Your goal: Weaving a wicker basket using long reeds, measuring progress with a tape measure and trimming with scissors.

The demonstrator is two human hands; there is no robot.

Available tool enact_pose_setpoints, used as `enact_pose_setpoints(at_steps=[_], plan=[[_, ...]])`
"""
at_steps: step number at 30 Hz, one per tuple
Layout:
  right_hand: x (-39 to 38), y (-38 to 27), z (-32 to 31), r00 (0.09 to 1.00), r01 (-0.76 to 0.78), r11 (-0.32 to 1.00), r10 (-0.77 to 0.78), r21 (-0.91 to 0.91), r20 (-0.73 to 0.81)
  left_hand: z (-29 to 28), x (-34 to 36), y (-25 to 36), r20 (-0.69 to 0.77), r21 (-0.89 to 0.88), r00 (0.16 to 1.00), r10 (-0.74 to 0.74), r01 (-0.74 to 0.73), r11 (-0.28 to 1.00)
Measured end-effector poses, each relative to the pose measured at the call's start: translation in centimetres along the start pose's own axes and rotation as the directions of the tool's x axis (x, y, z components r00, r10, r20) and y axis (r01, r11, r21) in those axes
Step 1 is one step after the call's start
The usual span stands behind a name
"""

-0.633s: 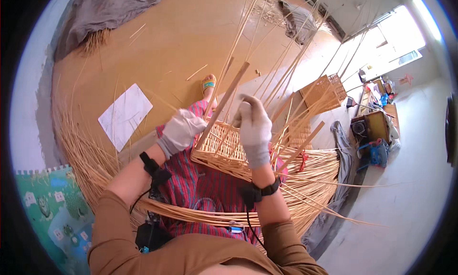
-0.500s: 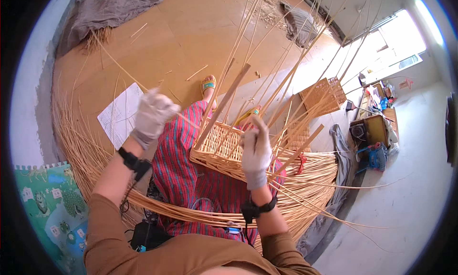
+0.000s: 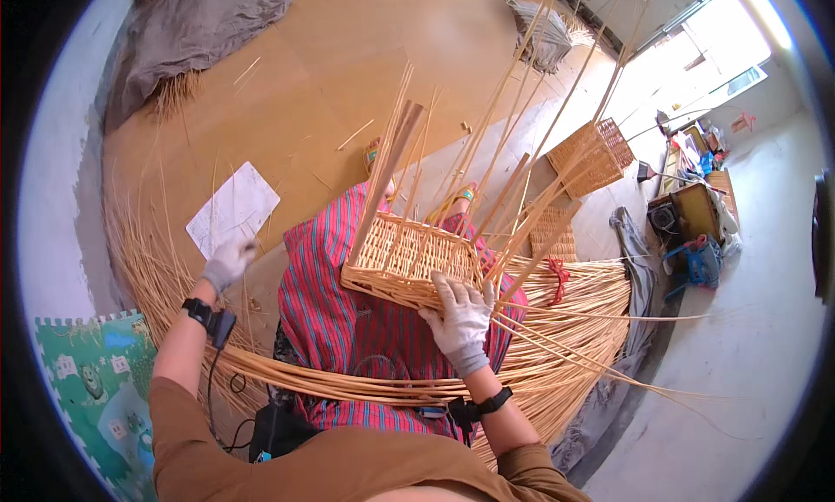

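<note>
A half-woven wicker basket rests across my lap, its side walls low and long uprights rising from it. My right hand, in a white glove, grips the near right corner of the basket, fingers over the woven edge and thumb out to the left. Well away from the basket on the left is my left hand, gloved too, over loose canes and by a white sheet of paper. Its fingers are smeared by motion, so I cannot see whether they hold anything. Flat wooden stakes stand at the basket's corners.
A large bundle of canes fans out on the right and curves across my lap. Finished-looking woven pieces lie beyond the basket. Grey cloth covers canes at the far left. Cluttered items stand by the right wall.
My left hand has moved down and left, away from the basket; the cane stretched from it no longer shows. My right hand has lowered onto the basket's near corner. The basket's uprights have shifted.
</note>
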State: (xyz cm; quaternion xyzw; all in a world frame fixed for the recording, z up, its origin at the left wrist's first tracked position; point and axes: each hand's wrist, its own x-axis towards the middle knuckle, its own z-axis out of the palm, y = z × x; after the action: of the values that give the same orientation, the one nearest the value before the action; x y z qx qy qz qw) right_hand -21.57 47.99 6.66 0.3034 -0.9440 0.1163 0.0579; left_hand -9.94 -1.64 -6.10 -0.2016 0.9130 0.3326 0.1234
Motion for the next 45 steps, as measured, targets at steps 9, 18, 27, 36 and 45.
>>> enact_pose_setpoints(at_steps=[9, 18, 27, 36, 45], plan=[[-4.1, 1.1, 1.8, 0.976, 0.078, 0.996, -0.087, -0.052, -0.202, 0.7, -5.7, 25.6, 0.228, -0.712, 0.941, 0.250, -0.014, 0.702], [-2.5, 5.1, -2.3, 0.863, 0.323, 0.946, -0.311, -0.039, -0.397, -1.0, -15.9, 27.4, 0.459, -0.818, 0.751, 0.475, 0.149, 0.556], [-5.1, 2.6, -1.9, 0.862, -0.111, 0.335, 0.501, 0.936, -0.077, 9.1, -15.4, 36.3, 0.481, -0.857, 0.446, 0.755, 0.061, 0.511], [-6.3, 1.8, -0.8, 0.835, 0.065, 0.754, 0.317, 0.653, -0.449, 4.4, -13.5, 32.3, -0.332, -0.467, 0.670, 0.664, -0.728, 0.501], [-5.5, 3.7, 0.3, 0.861, -0.148, 0.673, 0.448, 0.724, -0.241, 5.4, -6.5, 26.2, -0.349, -0.817, 0.922, 0.165, -0.386, 0.428]])
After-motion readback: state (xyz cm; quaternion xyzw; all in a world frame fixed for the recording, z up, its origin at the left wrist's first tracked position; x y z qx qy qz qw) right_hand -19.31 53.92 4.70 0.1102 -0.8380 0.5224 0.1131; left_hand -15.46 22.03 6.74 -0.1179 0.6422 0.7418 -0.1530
